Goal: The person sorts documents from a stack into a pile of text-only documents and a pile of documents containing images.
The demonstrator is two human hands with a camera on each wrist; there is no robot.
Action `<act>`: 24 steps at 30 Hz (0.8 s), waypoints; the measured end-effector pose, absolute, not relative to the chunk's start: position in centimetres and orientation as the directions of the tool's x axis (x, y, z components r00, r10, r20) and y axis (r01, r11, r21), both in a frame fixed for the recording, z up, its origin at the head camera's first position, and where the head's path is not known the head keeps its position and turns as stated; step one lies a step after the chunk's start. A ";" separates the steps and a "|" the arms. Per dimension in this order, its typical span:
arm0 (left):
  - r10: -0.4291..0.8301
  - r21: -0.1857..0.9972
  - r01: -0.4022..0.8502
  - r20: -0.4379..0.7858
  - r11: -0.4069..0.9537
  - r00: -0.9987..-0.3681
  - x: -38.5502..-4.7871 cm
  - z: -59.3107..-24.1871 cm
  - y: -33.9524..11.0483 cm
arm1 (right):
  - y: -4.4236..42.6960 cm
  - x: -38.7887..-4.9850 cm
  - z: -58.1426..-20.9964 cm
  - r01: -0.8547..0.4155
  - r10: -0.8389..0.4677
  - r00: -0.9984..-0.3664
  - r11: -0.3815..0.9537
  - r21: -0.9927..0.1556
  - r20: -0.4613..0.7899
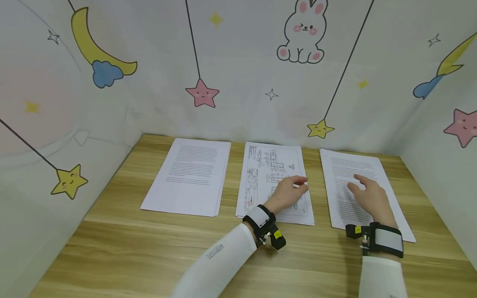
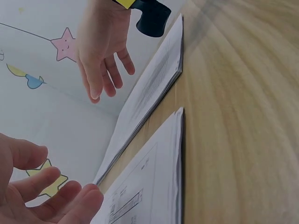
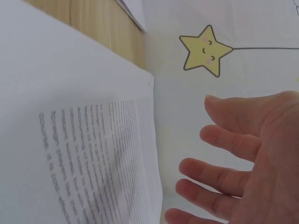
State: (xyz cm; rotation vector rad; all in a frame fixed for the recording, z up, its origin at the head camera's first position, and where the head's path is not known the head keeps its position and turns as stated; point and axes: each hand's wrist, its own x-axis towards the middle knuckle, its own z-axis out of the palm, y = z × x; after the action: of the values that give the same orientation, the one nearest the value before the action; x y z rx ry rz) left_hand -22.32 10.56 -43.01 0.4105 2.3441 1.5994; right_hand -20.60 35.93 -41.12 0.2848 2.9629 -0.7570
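Over the middle stack of paper (image 1: 261,165), printed with technical drawings, hovers my left hand (image 1: 287,193), fingers relaxed and holding nothing. My right hand (image 1: 372,199) is above the right stack of printed text pages (image 1: 340,174), its fingers spread and loosely bent, also holding nothing. In the right wrist view a gap shows between those fingers (image 3: 215,177) and the text pages (image 3: 98,140). The left wrist view has both hands in the air, with the drawing stack (image 2: 154,172) beside the left fingers (image 2: 70,200).
A third stack of text pages (image 1: 190,178) lies at the left of the wooden table (image 1: 149,248). Behind and at both sides stand pale walls (image 1: 246,111) with cartoon stars, a moon and a rabbit. Each wrist wears a strapped camera (image 1: 277,238).
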 end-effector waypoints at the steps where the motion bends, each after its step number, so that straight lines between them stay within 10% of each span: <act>1: 0.382 0.936 0.064 -0.078 0.345 -0.921 -22.2 -43.1 10.8 | 36.3 -20.5 -41.2 0.210 0.173 -0.977 0.857 -0.471 -0.122; 24: 0.449 0.954 -0.179 -0.272 0.239 -0.851 -21.3 -43.8 14.3 | 42.1 -18.9 -43.3 0.551 0.415 -0.834 0.646 -0.529 -0.363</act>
State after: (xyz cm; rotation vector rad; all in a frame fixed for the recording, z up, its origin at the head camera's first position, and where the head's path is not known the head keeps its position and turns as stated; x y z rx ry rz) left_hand -21.32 14.33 -43.77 0.2454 2.0176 1.6552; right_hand -18.86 42.10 -43.29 0.7907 2.6561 -0.9566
